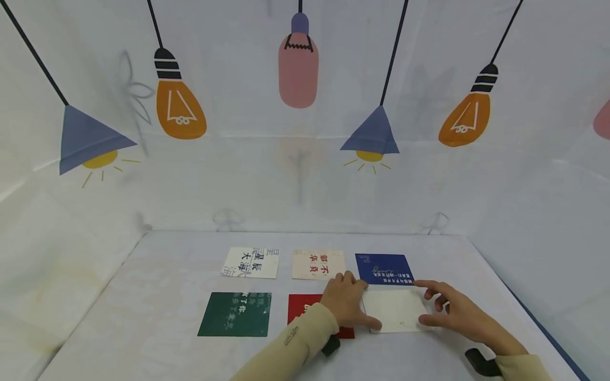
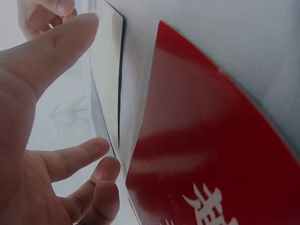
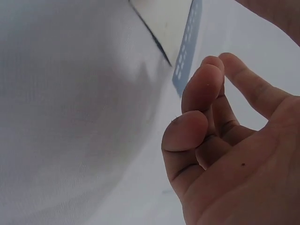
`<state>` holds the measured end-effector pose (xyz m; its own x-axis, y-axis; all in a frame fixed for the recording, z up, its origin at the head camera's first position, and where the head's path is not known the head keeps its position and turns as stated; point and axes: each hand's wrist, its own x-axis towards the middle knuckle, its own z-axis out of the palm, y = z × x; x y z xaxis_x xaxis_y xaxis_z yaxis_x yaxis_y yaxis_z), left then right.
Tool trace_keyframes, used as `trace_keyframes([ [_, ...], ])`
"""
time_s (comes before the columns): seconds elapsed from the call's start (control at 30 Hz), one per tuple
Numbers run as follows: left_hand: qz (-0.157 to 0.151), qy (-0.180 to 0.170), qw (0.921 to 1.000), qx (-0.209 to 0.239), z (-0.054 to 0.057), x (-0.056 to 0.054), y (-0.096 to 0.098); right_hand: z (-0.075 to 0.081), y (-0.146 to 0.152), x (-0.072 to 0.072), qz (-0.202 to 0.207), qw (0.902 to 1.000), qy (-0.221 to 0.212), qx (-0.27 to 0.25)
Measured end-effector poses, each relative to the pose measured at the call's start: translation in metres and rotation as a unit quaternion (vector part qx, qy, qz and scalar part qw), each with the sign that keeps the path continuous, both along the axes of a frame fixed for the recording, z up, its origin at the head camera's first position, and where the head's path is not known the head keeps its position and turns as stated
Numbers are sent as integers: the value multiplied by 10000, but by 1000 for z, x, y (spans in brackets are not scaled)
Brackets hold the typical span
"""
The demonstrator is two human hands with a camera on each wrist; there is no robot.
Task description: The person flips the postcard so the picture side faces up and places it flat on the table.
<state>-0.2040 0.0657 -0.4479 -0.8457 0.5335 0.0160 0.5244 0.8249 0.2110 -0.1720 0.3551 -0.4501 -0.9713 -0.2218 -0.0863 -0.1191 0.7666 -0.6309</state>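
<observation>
A cream card (image 1: 395, 309) with a small mark near its front edge lies at the front right of the table, between the two hands. At its left side is my left hand (image 1: 345, 301), thumb at the front left corner and fingers stretched toward the back. My right hand (image 1: 459, 315) is at the right side, thumb tip by the edge, forefinger reaching toward the blue card (image 1: 383, 269) behind, other fingers loosely bent. Partly hidden under my left hand and sleeve is a red card (image 2: 187, 117) with white characters.
A green card (image 1: 235, 315) lies at the front left. Farther back are a white card (image 1: 251, 263) with dark characters and a pale pink card (image 1: 318, 258) with red ones. White cloth walls (image 1: 238, 174) printed with lamps rise behind the white table (image 1: 143, 307).
</observation>
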Motion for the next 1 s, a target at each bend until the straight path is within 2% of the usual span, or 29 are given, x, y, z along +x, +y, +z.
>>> trace_keyframes([
  [0.2,34,-235,9996,-138,-3,-1,3,1,4,-3,-35,9997,-254,-30],
  [0.3,0,-235,9996,-169,-3,-2,4,1,7,-4,-16,9994,-345,-74],
  [0.57,33,-364,9993,-27,-2,-3,5,-4,10,-10,113,9987,-489,-20],
  [0.87,107,-596,9980,203,-6,-7,9,-7,7,-14,217,9984,-514,66],
  [1.0,103,-561,9980,254,-11,-7,9,-8,7,-14,305,9986,-433,-26],
])
